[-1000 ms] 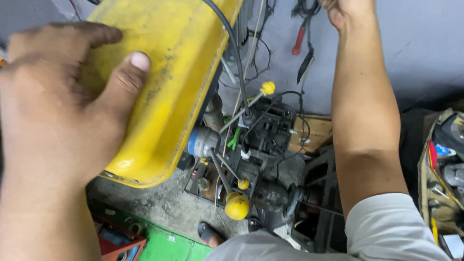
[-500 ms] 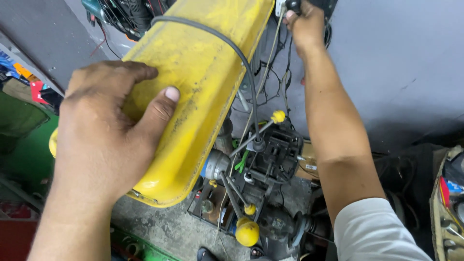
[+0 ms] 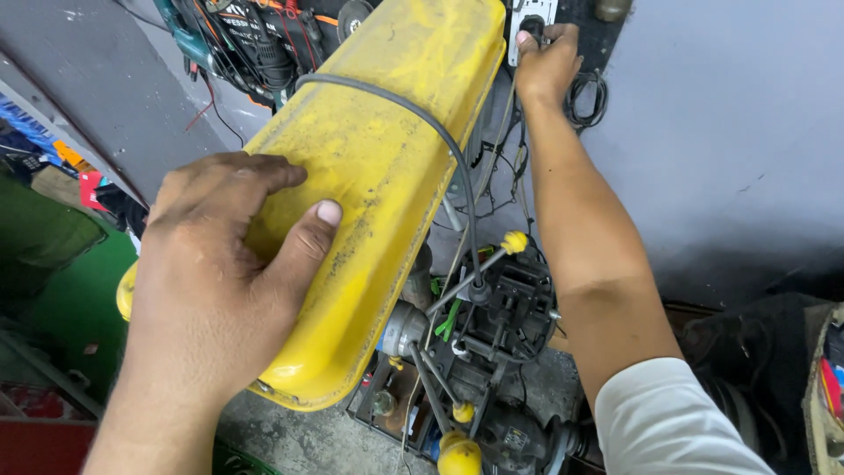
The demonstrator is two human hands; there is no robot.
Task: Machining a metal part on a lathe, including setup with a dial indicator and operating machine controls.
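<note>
Grey painted wall (image 3: pixel 747 132) backs a cluttered workshop corner, with bare concrete floor (image 3: pixel 299 440) below the machine. My left hand (image 3: pixel 220 281) lies flat on the long yellow sheet-metal belt cover (image 3: pixel 387 149) of a drill press, fingers spread and slightly curled across its top and near edge, thumb pressed along the side; it grips nothing, it only braces. The cover runs from just under my palm up toward the wall, scuffed and dirty, with a black rubber cable (image 3: pixel 440 141) draped over its crown.

My right hand (image 3: pixel 545 66) reaches to the far end of the cover, at the white wall socket plate (image 3: pixel 532 16). The fingers are closed together around something dark at the plate, apparently a plug or switch; the object itself is too hidden to identify. A coil of black wire (image 3: pixel 589 97) hangs just beside that hand.

Procedure judgement: I keep the left palm firm and centred so the cover and head do not rock while the right hand works at the socket. I keep the right wrist straight and act on the body of the fitting, not on its cord. I keep the draped cable slack and away from the yellow-knobbed feed handles (image 3: pixel 514 242) beneath the head.

Below the cover sits the dark metal vise and table assembly (image 3: pixel 514 308), with a further yellow ball knob (image 3: pixel 459 456) near the frame's lower edge. Power tools with black cords (image 3: pixel 246 44) hang on the wall to the left.
</note>
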